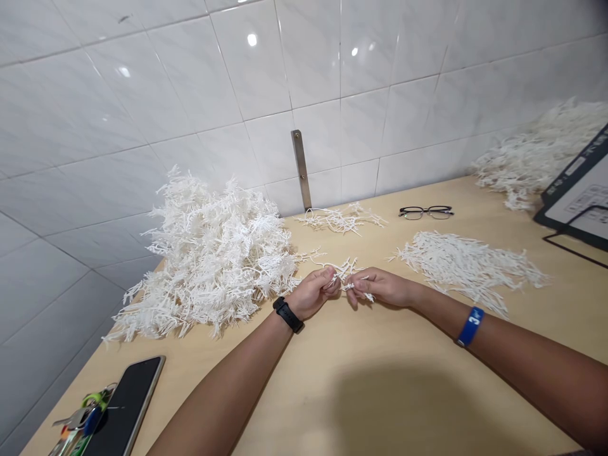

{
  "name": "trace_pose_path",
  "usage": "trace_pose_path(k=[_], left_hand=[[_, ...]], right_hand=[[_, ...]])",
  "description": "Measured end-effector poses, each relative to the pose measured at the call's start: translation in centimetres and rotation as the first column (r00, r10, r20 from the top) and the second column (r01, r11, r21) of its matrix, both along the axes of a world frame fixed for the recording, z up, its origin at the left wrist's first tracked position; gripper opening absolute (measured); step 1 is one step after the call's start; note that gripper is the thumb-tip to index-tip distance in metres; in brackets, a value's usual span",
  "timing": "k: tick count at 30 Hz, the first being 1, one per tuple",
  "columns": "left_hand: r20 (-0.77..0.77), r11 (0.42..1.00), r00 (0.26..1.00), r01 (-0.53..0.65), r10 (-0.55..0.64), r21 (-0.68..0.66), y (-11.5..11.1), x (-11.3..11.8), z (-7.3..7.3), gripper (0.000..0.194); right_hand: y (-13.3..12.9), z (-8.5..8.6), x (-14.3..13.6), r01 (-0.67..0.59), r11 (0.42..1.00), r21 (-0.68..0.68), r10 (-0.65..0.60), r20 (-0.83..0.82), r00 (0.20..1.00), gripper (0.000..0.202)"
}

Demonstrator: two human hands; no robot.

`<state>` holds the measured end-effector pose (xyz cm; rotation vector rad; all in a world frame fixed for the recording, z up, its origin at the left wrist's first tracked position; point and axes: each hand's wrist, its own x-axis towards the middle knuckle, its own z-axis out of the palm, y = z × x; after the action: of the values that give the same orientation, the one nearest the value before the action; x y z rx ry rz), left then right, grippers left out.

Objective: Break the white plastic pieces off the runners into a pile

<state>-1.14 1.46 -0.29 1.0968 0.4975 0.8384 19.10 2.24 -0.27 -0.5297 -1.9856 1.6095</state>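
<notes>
Above the middle of the table, my left hand (313,292) is closed, its fingers pinching a thin white branched strand (335,277). Close to its right, my right hand (384,287) pinches white strand pieces (369,296) between thumb and fingers. Whether both hands grip the same piece cannot be made out. Just behind the hands lie a few loose branched strands (349,265). A tall heap of white branched strands (213,253) rises to the left of my left hand. Beyond my right forearm, a flatter pile of short white pieces (468,265) is spread on the table.
A small tangle of strands (339,218) lies near the wall by a metal bracket (301,168). Eyeglasses (426,212) rest at the back. At right are another white heap (532,155) and a dark-framed panel (584,187). A phone (128,405) and keys (78,418) occupy the front left.
</notes>
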Motion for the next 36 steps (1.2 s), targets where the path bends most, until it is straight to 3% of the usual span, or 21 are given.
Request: trace_pose_path(k=[6,9,16,22,25,28,31,34,36], left_hand=[[0.023,0.996,0.996,-0.086,0.086,-0.030,0.0,0.6,-0.4,0.051],[-0.039,0.991,0.990,-0.133,0.134,0.029,-0.3,1.0,-0.5,0.049],[-0.276,0.949,0.954,-0.026,0.117,0.313,-1.0,1.3,0.0,0.055],[-0.315,0.947,0.939,-0.031,0.138,0.321,-0.9,1.2,0.0,0.053],[-0.347,0.932,0.919,-0.057,0.189,0.357,-1.0,1.3,0.2,0.049],[-0.419,0.905,0.870,-0.067,0.259,0.421,-1.5,1.6,0.5,0.039],[-0.546,0.877,0.802,0.060,0.243,0.478,-2.3,1.8,0.6,0.037],[-0.637,0.835,0.733,0.179,0.239,0.520,-2.7,1.9,0.6,0.035],[-0.651,0.859,0.729,0.181,0.210,0.480,-2.6,1.8,0.5,0.029]], right_hand=[[-0.2,-0.3,-0.4,0.090,0.996,0.029,-0.093,0.123,0.988,0.054],[-0.4,-0.2,-0.7,0.145,0.988,0.053,-0.151,0.127,0.980,0.053],[-0.3,-0.4,-0.9,0.273,0.960,-0.061,-0.270,0.055,0.961,0.052],[-0.4,-0.1,-0.5,0.237,0.970,-0.050,-0.235,0.047,0.971,0.047],[-0.4,0.3,-0.4,0.325,0.946,0.000,-0.325,0.021,0.945,0.045],[-0.1,0.8,0.0,0.553,0.828,0.094,-0.554,-0.024,0.832,0.044],[0.4,0.9,0.7,0.716,0.662,0.224,-0.729,-0.031,0.684,0.043],[0.8,0.9,1.5,0.781,0.481,0.399,-0.853,0.004,0.522,0.042],[1.0,0.8,2.0,0.784,0.374,0.495,-0.910,0.032,0.413,0.041]])
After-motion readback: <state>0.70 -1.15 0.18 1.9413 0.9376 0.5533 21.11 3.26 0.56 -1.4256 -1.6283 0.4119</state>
